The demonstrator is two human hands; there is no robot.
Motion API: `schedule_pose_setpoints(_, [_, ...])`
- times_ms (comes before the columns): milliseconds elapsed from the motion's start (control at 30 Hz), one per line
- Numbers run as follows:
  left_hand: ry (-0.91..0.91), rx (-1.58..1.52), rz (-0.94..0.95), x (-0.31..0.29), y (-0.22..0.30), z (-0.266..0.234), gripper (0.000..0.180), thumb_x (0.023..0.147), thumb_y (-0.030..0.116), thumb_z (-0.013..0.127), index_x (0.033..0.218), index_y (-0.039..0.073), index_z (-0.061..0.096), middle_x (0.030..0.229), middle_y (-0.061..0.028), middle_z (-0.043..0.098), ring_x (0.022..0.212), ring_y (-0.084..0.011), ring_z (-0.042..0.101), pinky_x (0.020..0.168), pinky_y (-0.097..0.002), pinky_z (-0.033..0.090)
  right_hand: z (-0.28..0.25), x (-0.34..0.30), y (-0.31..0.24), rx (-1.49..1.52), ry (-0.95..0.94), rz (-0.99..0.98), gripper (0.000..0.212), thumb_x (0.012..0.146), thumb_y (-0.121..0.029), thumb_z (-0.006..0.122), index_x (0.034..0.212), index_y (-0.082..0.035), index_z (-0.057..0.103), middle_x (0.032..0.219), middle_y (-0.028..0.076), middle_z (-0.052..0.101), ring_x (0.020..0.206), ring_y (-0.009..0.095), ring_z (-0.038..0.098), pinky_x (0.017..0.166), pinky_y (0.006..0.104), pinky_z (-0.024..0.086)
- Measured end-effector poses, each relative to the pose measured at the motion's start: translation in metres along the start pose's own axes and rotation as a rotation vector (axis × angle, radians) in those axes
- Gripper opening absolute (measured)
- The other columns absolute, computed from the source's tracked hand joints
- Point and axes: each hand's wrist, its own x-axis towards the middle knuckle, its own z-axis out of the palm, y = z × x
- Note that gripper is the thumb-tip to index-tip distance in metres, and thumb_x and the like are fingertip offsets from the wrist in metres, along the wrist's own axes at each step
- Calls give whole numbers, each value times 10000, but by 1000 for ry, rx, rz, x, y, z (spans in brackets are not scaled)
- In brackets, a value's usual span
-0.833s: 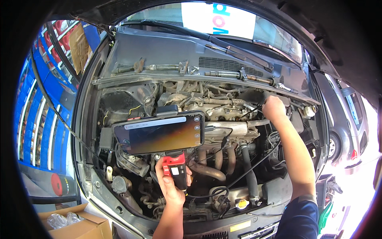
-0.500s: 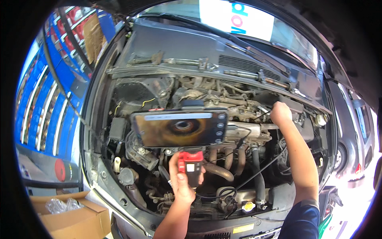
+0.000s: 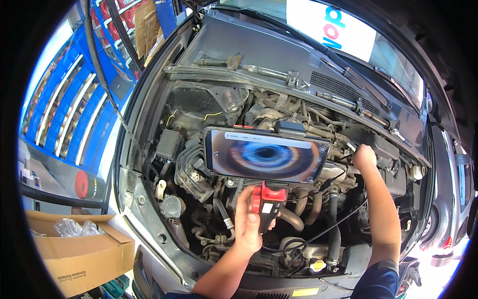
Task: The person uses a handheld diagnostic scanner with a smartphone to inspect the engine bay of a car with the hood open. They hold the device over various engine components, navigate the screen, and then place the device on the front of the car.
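Note:
My left hand (image 3: 250,226) grips the red and black handle (image 3: 269,204) of an inspection camera, its fingers wrapped round it. On top of the handle a phone (image 3: 266,153) is clamped sideways. Its screen shows a round, ringed close-up with a bluish dark centre. A black cable (image 3: 326,218) runs from below the handle across the engine toward the right. My right hand (image 3: 365,158) is closed over the right rear of the engine, beside a short pale metal piece. What its fingers hold is hidden.
The open engine bay holds hoses, curved exhaust pipes (image 3: 294,219) and a yellow cap (image 3: 317,265). Wiper linkage (image 3: 264,71) lies along the cowl. A cardboard box (image 3: 84,254) with clear plastic stands at lower left, below blue parts shelves (image 3: 82,114). Another car (image 3: 443,184) is at right.
The view has shifted, so the scene sits further right. On the phone screen the ringed picture has grown larger and turned from yellow-brown to bluish. Both hands keep their grip.

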Motion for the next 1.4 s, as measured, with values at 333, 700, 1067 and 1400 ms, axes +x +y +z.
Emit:
schedule_pose_setpoints(333, [-23, -5, 22, 1, -2, -3, 864, 959, 678, 504, 1450, 4, 279, 877, -230, 634, 595, -189, 580, 522, -293, 486, 13, -3, -9, 13, -1, 15, 223, 847, -105, 633, 995, 27, 736, 1072, 246, 725, 1025, 366, 712, 899, 421, 578])
schedule_pose_setpoints(700, [-19, 7, 29, 0, -2, -4, 853, 974, 657, 489, 1475, 4, 265, 878, -235, 635, 603, -189, 582, 531, -296, 487, 9, -1, -18, -6, -57, 27, 235, 855, -107, 635, 1019, 23, 743, 1083, 241, 726, 1030, 358, 714, 896, 415, 580])
schedule_pose_setpoints(1067, [-39, 40, 55, -1, -4, -5, 835, 962, 681, 492, 1413, 8, 292, 884, -224, 635, 607, -181, 585, 530, -284, 493, 11, -2, -15, -16, -84, 24, 249, 861, -115, 630, 1041, 22, 735, 1109, 235, 722, 1053, 346, 710, 910, 408, 577])
schedule_pose_setpoints(1400, [-38, 47, 48, 0, -3, -4, 841, 960, 683, 495, 1425, 15, 283, 882, -225, 636, 613, -186, 597, 530, -284, 499, 21, -1, -13, -1, -59, 23, 261, 869, -127, 624, 1062, 15, 726, 1114, 236, 721, 1054, 355, 708, 915, 405, 573])
